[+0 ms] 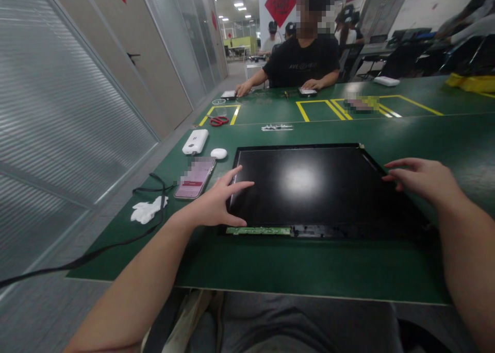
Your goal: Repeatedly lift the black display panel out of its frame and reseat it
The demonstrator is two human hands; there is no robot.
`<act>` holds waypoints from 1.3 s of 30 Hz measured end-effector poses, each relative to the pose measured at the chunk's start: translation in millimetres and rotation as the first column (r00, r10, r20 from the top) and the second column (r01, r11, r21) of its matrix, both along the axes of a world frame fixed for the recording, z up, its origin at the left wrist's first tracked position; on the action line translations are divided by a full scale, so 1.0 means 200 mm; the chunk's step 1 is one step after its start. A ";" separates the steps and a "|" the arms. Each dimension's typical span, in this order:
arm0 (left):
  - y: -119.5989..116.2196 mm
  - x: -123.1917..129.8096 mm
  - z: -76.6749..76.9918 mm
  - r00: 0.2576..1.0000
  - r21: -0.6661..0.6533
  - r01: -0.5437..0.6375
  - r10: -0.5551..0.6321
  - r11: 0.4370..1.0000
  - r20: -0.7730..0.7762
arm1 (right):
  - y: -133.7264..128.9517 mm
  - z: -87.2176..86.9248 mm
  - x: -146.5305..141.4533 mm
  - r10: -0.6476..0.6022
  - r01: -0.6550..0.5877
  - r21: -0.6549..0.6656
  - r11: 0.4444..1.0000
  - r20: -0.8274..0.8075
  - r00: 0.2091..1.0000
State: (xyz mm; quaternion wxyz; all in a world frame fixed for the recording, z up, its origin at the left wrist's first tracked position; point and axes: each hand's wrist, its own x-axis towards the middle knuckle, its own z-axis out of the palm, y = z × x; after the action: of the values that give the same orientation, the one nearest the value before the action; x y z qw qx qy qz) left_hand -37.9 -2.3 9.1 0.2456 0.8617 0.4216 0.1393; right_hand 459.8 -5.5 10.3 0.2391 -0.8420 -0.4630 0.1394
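Observation:
A black LCD screen panel (328,188) lies flat on the green table, its glossy face up and reflecting a bright light. Along its near edge, toward the left, runs a narrow green circuit board (259,231). My left hand (222,198) rests over the panel's left edge with fingers spread and nothing in it. At the right edge is my right hand (421,180), its fingers bent and close together against the rim. Whether those fingers grip the rim or only touch it is not plain.
Left of the panel are a phone (195,178), a white power bank (195,141), a white earbud case (219,153), crumpled tissue (149,210) and a black strap (116,247). Red-handled scissors (219,121) and thin white pieces (277,128) lie farther back. A person (305,59) sits opposite.

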 end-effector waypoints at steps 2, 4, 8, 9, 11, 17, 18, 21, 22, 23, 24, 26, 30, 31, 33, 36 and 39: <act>0.00 0.00 0.01 1.000 0.003 0.008 -0.008 1.000 -0.005 | 0.00 -0.01 0.01 0.009 -0.009 0.010 1.000 -0.006 1.000; 0.00 0.00 0.01 1.000 0.008 0.016 -0.016 1.000 -0.012 | 0.00 -0.02 0.02 0.010 -0.010 0.012 1.000 -0.008 1.000; 0.01 -0.01 0.00 0.998 0.024 0.031 -0.030 0.999 -0.055 | 0.00 -0.02 0.02 -0.013 0.013 -0.019 1.000 -0.012 1.000; 0.01 -0.01 0.00 0.997 0.029 0.034 -0.032 0.999 -0.069 | 0.00 -0.02 0.02 -0.018 0.017 -0.029 0.999 -0.015 1.000; 0.01 -0.01 0.00 0.995 0.038 0.034 -0.030 0.999 -0.091 | 0.01 -0.01 0.01 -0.023 0.022 -0.041 0.999 -0.014 1.000; 0.01 0.01 0.02 0.995 0.043 0.019 -0.015 0.999 -0.097 | 0.01 0.00 0.00 -0.026 0.026 -0.045 0.999 -0.004 1.000; 0.01 0.01 0.02 0.995 0.045 0.019 -0.015 0.999 -0.095 | 0.00 0.00 0.00 -0.027 0.027 -0.042 0.999 -0.014 1.000; 0.01 0.01 0.02 0.994 0.056 0.027 -0.021 0.998 -0.108 | 0.00 0.00 -0.01 -0.028 0.027 -0.023 0.999 -0.033 0.999; 0.01 0.01 0.02 0.993 0.062 0.034 -0.026 0.998 -0.117 | 0.00 0.00 -0.01 -0.029 0.028 -0.019 0.999 -0.033 0.999; 0.01 0.01 0.02 0.991 0.067 0.041 -0.032 0.997 -0.128 | 0.00 0.00 -0.01 -0.032 0.031 -0.015 0.999 -0.030 0.999; 0.01 0.01 0.02 0.990 0.071 0.049 -0.038 0.996 -0.139 | 0.00 0.00 -0.01 -0.036 0.036 -0.012 0.999 -0.024 0.999; 0.01 0.01 0.02 0.986 0.073 0.060 -0.047 0.996 -0.158 | 0.00 0.00 -0.01 -0.040 0.040 -0.015 0.999 -0.014 0.999; 0.01 0.02 0.02 0.984 0.075 0.067 -0.054 0.995 -0.171 | 0.00 -0.01 0.00 -0.031 0.031 -0.010 0.999 -0.007 1.000; 0.01 0.02 0.02 0.984 0.076 0.071 -0.057 0.995 -0.169 | 0.01 -0.01 0.00 -0.033 0.033 -0.009 0.999 -0.004 0.999; 0.02 0.02 0.02 0.985 0.077 0.081 -0.068 0.994 -0.159 | 0.01 -0.01 0.00 -0.036 0.036 -0.011 0.999 -0.002 0.999; 0.02 0.01 0.01 0.986 0.078 0.089 -0.077 0.993 -0.150 | 0.01 -0.01 0.00 -0.038 0.038 -0.024 0.999 -0.001 0.999; 0.03 0.01 0.00 0.989 0.089 0.058 -0.045 0.994 -0.141 | 0.02 -0.01 0.01 -0.039 0.040 -0.036 0.999 0.017 0.999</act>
State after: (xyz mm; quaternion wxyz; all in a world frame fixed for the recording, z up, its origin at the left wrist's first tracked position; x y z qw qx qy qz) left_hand -36.4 3.5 9.0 0.1788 0.8904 0.4084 0.0920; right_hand 460.8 -2.2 7.5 0.2227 -0.8563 -0.4456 0.1363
